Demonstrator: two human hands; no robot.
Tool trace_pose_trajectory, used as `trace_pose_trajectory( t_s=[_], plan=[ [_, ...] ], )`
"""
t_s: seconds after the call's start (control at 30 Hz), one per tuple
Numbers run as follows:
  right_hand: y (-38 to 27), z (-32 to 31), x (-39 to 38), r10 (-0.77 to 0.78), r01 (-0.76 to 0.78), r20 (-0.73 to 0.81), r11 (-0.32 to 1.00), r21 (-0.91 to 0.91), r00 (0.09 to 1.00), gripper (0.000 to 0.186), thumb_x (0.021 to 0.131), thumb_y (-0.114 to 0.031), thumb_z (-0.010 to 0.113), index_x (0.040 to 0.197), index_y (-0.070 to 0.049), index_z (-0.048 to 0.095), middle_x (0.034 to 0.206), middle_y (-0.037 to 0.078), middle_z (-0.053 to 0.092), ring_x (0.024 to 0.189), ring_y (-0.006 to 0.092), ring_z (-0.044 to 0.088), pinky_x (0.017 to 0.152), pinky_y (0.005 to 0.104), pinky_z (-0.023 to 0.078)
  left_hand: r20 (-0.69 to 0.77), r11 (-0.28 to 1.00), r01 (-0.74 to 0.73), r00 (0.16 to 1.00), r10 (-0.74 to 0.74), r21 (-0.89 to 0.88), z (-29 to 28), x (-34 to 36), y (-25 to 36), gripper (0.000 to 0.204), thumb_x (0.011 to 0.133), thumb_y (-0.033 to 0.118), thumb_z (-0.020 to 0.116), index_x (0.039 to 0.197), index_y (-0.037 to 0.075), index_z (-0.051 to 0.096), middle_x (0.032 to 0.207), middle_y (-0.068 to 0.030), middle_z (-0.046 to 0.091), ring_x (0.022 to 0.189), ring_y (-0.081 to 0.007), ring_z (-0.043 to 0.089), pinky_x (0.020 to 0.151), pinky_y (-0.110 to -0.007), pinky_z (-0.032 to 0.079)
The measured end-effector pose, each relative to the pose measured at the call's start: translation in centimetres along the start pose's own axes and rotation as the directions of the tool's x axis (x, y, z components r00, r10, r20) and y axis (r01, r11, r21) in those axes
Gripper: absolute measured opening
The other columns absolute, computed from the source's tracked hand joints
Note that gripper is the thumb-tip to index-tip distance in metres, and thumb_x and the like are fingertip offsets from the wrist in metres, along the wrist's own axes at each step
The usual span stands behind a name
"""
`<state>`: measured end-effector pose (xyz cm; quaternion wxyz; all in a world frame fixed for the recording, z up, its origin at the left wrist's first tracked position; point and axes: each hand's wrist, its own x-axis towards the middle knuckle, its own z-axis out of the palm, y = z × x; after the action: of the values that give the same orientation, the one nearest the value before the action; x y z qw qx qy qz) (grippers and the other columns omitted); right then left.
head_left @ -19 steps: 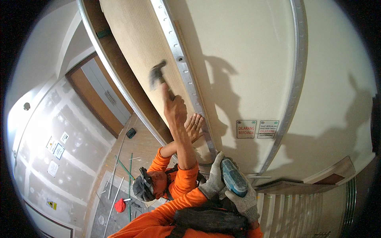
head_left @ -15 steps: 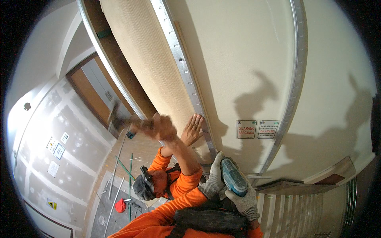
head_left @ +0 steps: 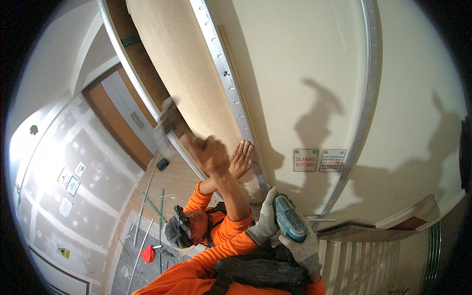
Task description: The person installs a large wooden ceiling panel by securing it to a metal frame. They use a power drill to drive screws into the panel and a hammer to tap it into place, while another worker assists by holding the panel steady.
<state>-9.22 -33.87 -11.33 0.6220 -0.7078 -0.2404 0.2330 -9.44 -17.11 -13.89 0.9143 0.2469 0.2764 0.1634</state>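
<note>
Both of my hands wear pale knit gloves and grip a blue-and-grey power tool [head_left: 290, 219] in front of my body. My left hand [head_left: 265, 221] is closed against its left side, near the foot of a perforated metal channel [head_left: 228, 83]. Behind the tool, my right hand [head_left: 304, 248] wraps around its right side; those fingers are partly hidden. At my left a co-worker in orange sleeves swings a blurred hammer [head_left: 170, 115] beside a wood-grain panel [head_left: 184, 59]. The co-worker's other hand [head_left: 241, 158] presses flat on the panel's lower edge, next to the channel.
A second metal channel [head_left: 365, 98] runs down the cream wall to the right, past two small signs [head_left: 305, 160]. Metal rods [head_left: 141, 250] and a red item [head_left: 148, 253] lie on the floor at lower left. Slatted structure [head_left: 364, 263] stands at lower right.
The co-worker's hammer and striking hand have swung up and toward the panel. My hands and the power tool have stayed nearly still.
</note>
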Motion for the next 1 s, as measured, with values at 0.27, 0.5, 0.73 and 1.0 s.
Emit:
trace_pose_trajectory(
  t_s=[0.27,0.5,0.73,1.0],
  plan=[
    [-0.7,0.1,-0.1,0.009,-0.008,-0.019,0.999,0.040,1.000,0.085,0.067,-0.036,0.079,0.137,0.002,0.048,0.121,0.019,0.064,0.110,0.0266,0.063,0.096,0.0376,0.048,0.000,0.999,0.015,1.000,-0.015,-0.037,-0.6,0.4,-0.3,0.046,0.091,0.050,0.061,0.097,0.004,0.058,0.080,-0.0146,0.063,0.070,-0.0284,0.064,0.069,-0.042,0.056],
    [-0.3,0.0,-0.1,0.037,-0.037,0.021,0.999,0.001,0.999,0.084,0.068,-0.031,0.081,0.139,-0.002,0.046,0.126,0.018,0.062,0.116,0.0260,0.061,0.100,0.0369,0.047,0.016,0.999,0.021,1.000,-0.020,-0.042,-1.0,0.5,-0.3,0.040,0.092,0.048,0.059,0.096,0.008,0.061,0.078,-0.0110,0.065,0.068,-0.0265,0.064,0.066,-0.041,0.056],
    [0.1,-0.1,-0.1,0.061,-0.062,-0.013,0.997,-0.035,0.998,0.084,0.067,-0.031,0.081,0.139,-0.003,0.047,0.125,0.018,0.063,0.114,0.0265,0.062,0.098,0.0375,0.047,0.011,0.999,0.043,0.999,-0.043,-0.030,-0.9,0.9,-0.6,0.039,0.093,0.047,0.057,0.100,0.009,0.062,0.080,-0.0102,0.066,0.068,-0.0259,0.064,0.065,-0.041,0.056],
    [-0.9,-0.1,-0.1,0.072,-0.072,0.022,0.997,-0.029,0.997,0.083,0.069,-0.026,0.081,0.141,-0.003,0.046,0.130,0.017,0.060,0.119,0.0248,0.059,0.101,0.0359,0.046,0.044,0.999,0.029,0.999,-0.027,-0.038,-1.1,0.7,-0.7,0.040,0.093,0.048,0.057,0.097,0.008,0.063,0.077,-0.0103,0.066,0.066,-0.0256,0.065,0.063,-0.039,0.056]
  ],
)
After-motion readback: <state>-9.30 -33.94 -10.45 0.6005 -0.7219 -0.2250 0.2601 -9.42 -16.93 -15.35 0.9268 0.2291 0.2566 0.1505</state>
